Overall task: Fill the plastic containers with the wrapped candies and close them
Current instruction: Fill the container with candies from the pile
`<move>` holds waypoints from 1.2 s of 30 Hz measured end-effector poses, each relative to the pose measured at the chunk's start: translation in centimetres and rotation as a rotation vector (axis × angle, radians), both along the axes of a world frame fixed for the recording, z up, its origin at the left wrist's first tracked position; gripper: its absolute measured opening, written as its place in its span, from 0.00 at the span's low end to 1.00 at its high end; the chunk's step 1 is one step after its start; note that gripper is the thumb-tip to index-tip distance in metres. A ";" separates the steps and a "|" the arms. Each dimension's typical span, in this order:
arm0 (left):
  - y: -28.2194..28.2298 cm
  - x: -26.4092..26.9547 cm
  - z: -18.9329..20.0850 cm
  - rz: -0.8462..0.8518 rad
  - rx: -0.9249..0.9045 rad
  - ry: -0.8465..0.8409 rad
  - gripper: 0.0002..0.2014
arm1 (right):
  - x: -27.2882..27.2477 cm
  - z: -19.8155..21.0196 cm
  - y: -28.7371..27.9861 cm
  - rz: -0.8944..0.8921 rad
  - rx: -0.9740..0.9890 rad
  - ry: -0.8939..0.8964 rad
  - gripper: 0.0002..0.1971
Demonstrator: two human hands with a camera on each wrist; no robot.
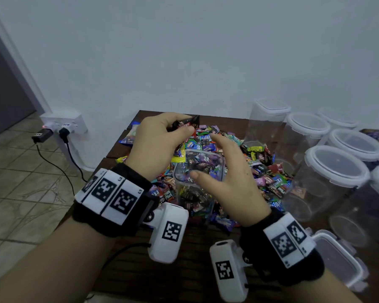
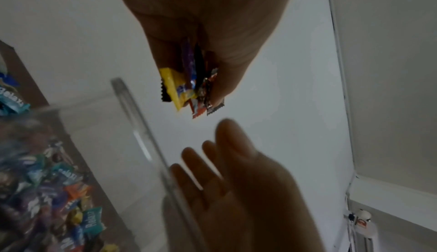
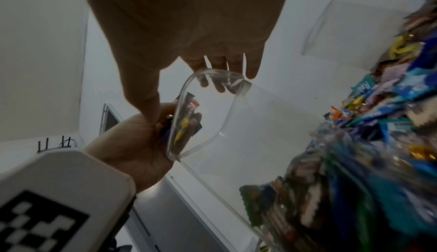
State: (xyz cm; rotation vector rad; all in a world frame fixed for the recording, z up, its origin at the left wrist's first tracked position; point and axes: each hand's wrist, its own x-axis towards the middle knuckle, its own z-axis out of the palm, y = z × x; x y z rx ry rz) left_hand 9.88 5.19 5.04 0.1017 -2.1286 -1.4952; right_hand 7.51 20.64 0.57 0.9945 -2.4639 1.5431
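A clear square plastic container (image 1: 198, 171), partly filled with wrapped candies, stands in a heap of wrapped candies (image 1: 260, 171) on the dark wooden table (image 1: 162, 278). My left hand (image 1: 162, 136) hovers above and behind the container's rim and grips a bunch of wrapped candies (image 2: 189, 85). My right hand (image 1: 225, 171) is over the container's right side with fingers spread and straight, holding nothing; its thumb lies across the near rim. In the right wrist view the container's rim (image 3: 203, 113) shows just under the fingers.
Several empty clear containers with white lids (image 1: 337, 169) stand along the table's right side, and a tall lidless one (image 1: 265, 125) at the back. A flat lid (image 1: 337, 259) lies at the near right. A wall socket with plugs (image 1: 61, 125) is at the left.
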 end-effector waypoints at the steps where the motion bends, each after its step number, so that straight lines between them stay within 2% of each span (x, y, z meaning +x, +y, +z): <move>1: 0.1 0.0 0.0 -0.010 0.008 0.005 0.11 | 0.0 -0.2 0.1 0.031 -0.001 -0.094 0.43; 4: 0.3 -0.1 0.0 -0.039 0.014 0.013 0.12 | 0.1 -1.1 0.2 0.080 -0.040 -0.248 0.57; 9: 0.9 -0.3 -0.4 -0.084 0.052 0.001 0.11 | -0.2 -2.0 0.1 0.097 -0.126 -0.373 0.63; 14: 1.5 -0.5 -1.1 -0.112 0.068 -0.018 0.12 | -0.1 -2.2 0.1 0.117 -0.202 -0.457 0.60; 18: 1.7 -0.7 -1.6 -0.110 0.055 -0.021 0.12 | -0.5 -2.6 0.2 0.100 -0.180 -0.446 0.58; 24: 2.0 -0.4 -1.8 -0.141 0.007 -0.025 0.13 | -0.7 -2.8 0.2 0.115 -0.179 -0.430 0.60; 29: 2.3 -0.4 -1.8 -0.177 0.059 -0.015 0.10 | -0.9 -3.1 0.0 0.126 -0.222 -0.419 0.59; 33: 2.4 -0.5 -1.9 -0.136 0.064 0.059 0.08 | -0.8 -3.0 1.0 0.190 -0.203 -0.426 0.61; 36: 1.8 -0.6 -1.9 -0.047 0.150 0.154 0.09 | -1.3 -2.9 1.7 0.101 -0.193 -0.364 0.54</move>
